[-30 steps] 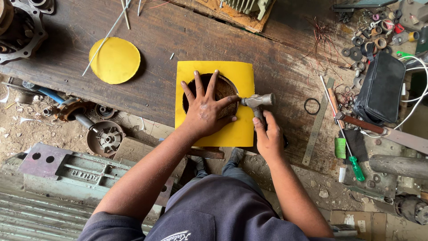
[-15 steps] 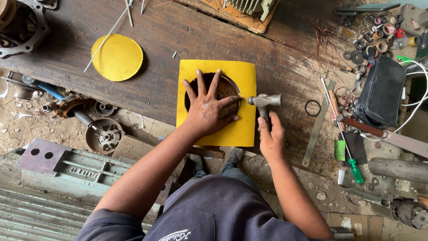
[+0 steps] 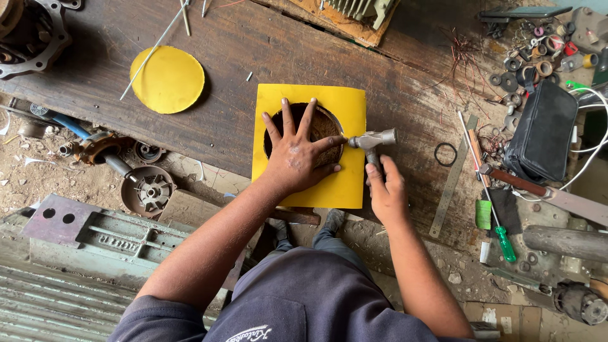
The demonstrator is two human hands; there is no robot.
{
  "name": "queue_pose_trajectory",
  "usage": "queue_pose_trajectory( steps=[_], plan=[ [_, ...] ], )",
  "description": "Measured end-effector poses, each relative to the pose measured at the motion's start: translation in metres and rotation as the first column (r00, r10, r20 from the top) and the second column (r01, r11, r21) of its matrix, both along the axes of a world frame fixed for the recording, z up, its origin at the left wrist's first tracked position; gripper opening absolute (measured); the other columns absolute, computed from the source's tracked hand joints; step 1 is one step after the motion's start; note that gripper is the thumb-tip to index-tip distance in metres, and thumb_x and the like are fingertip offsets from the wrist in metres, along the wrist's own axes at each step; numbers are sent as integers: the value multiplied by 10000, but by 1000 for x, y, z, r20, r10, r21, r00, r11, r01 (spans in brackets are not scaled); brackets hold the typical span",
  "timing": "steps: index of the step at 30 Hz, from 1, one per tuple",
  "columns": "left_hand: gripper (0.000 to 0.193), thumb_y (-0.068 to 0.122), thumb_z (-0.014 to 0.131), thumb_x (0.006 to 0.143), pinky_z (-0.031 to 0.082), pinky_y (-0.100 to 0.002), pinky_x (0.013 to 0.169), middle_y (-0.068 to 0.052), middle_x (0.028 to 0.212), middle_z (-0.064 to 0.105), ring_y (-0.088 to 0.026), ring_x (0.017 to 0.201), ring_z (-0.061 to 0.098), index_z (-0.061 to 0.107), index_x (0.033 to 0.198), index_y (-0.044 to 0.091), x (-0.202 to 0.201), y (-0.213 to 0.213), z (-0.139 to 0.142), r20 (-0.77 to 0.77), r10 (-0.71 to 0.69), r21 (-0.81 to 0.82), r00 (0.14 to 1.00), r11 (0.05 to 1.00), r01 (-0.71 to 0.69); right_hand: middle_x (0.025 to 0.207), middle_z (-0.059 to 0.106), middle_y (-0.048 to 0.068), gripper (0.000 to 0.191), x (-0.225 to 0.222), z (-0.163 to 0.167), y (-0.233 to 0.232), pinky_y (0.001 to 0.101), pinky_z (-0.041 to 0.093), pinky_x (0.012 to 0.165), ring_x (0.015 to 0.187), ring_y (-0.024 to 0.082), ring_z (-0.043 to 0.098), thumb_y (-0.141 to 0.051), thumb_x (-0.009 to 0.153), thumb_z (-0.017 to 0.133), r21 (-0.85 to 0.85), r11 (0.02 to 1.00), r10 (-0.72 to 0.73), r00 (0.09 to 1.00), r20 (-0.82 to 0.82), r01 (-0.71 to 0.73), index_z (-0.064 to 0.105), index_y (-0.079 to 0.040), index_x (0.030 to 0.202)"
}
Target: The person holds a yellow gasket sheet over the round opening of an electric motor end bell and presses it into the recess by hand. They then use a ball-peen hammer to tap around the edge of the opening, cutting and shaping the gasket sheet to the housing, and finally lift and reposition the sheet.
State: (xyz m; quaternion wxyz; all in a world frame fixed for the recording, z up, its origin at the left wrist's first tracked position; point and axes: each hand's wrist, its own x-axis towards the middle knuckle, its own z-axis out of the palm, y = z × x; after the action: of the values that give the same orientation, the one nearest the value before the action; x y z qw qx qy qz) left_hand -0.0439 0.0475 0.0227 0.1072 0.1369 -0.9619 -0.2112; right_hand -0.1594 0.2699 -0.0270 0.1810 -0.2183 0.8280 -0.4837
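While left hand (image 3: 296,158) pins yellow sheet (image 3: 345,107), hammer (image 3: 372,142) at hole edge, bench bare beyond.

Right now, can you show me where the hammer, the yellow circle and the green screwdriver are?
hammer (image 3: 372,140): head view, on its metal head.
yellow circle (image 3: 168,80): head view, on the middle of the flat disc.
green screwdriver (image 3: 505,243): head view, on its green handle.

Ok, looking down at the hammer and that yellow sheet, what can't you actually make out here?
- Head view: the round part under the yellow sheet is mostly covered by the left hand.
- Head view: the hammer handle is hidden inside the right hand.
- Head view: the small rings and washers at top right are too small to identify.
- Head view: the metal housing at top left is cut off by the frame edge.
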Motion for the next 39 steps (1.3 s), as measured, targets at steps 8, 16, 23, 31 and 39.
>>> queue_pose_trajectory(
  steps=[8, 16, 23, 31, 39],
  plan=[
    [588, 676, 737, 778, 2, -932, 989, -233, 1655, 138, -679, 1446, 32, 667, 1316, 451, -1, 0, 0, -10, 0, 13, 1000, 1000, 0, 734, 558, -21, 338, -2, 0, -5, 242, 410, 512, 590, 65, 495, -256, 1055, 593, -85, 996, -30, 999, 30, 33, 578, -31, 1307],
    [590, 666, 734, 773, 1, -927, 993, -233, 1652, 139, -681, 1444, 32, 660, 1319, 455, -1, 1, 2, 3, 5, 25, 1000, 1000, -5, 737, 565, -16, 390, -7, -2, -7, 241, 411, 510, 588, 65, 493, -274, 1034, 621, -39, 999, -34, 998, 60, 36, 577, -33, 1338],
    [581, 666, 730, 786, 2, -926, 995, -236, 1657, 141, -688, 1445, 35, 661, 1320, 449, -2, 1, 1, -8, 0, 25, 1000, 1000, 0, 757, 581, -4, 422, -11, -3, -8, 240, 417, 518, 598, 69, 502, -273, 1022, 632, -48, 997, -55, 997, 55, 58, 563, -25, 1356],
    [641, 677, 719, 788, 7, -923, 999, -237, 1659, 140, -686, 1444, 50, 614, 1379, 453, -2, 1, -1, -17, 7, 5, 1000, 1000, -7, 869, 620, 50, 403, -4, -3, -2, 286, 451, 594, 662, 115, 525, -215, 1049, 580, -74, 994, -85, 995, -48, 81, 547, -15, 1397],
    [684, 682, 713, 778, 2, -920, 1001, -223, 1664, 132, -681, 1447, 43, 574, 1414, 472, -3, 1, -2, 16, 19, -9, 1000, 1000, -18, 1107, 691, 252, 372, -1, -5, -1, 465, 540, 856, 994, 386, 693, -237, 1073, 604, 19, 998, 59, 851, -521, -58, 591, 32, 1329]
  ],
)
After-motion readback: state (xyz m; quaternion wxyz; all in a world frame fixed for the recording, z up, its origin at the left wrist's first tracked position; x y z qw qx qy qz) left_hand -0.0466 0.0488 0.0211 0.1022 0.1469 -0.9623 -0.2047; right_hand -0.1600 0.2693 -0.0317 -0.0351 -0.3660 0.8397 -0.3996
